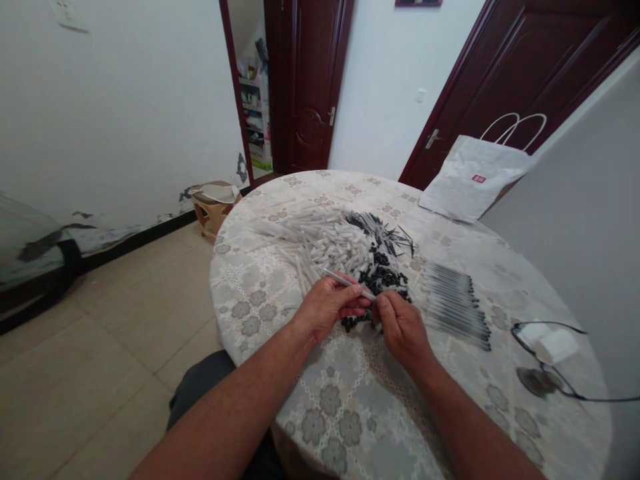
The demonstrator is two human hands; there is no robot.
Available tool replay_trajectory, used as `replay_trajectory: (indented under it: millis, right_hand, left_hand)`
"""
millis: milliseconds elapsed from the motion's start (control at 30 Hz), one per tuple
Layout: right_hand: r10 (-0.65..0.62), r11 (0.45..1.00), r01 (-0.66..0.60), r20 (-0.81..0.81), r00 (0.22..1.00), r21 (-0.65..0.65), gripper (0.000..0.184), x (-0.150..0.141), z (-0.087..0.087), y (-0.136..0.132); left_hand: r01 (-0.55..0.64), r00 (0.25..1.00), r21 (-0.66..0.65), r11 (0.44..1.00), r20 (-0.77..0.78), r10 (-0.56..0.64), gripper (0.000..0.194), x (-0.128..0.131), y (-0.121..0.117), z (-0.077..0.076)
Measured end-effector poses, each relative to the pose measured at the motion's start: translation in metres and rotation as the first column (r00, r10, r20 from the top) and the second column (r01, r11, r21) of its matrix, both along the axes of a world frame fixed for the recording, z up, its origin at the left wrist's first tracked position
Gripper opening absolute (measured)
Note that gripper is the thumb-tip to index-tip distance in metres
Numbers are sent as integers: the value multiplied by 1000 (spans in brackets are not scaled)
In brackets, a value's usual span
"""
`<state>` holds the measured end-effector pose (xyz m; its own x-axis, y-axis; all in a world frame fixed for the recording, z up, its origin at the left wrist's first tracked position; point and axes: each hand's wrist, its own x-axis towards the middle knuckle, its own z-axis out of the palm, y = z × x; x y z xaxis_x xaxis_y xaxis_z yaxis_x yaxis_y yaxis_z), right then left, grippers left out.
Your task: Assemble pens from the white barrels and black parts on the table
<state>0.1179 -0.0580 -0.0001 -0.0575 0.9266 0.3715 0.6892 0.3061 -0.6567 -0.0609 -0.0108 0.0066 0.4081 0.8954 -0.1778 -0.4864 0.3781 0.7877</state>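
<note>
Over the near side of the pile, my left hand (333, 303) is closed on a slim whitish pen (343, 277), which slants down to the right. At the pen's lower right end my right hand (400, 320) is closed in a pinch; its fingertips hide what they grip there. Just beyond my hands lie small black caps (383, 277) in a heap, partly covered by my fingers. White pen barrels (330, 243) spread out behind and to the left. Thin dark-tipped refills (383, 230) lie at the back. To the right, pens with black ends (457, 303) form a neat row.
A round table with a floral tablecloth (345, 427) bears everything. Eyeglasses (545, 367) and a crumpled white tissue (553, 343) lie at the right. A white paper bag (475, 177) stands at the back right. A small stool (213, 203) is on the floor at left.
</note>
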Motion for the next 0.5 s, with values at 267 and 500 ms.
replay_trajectory:
  millis: [267,500]
  right_hand:
    - [-25,998,30,-91,996,54,17,1,-6,-1]
    - [-4,1000,4,-10,1000,23,33,-3,-1,-1]
  left_hand:
    - [-16,1000,-1,1000,10,16,29,-1,1,-1]
    - [17,1000,22,1000,20,-18,31,-1,3,-5]
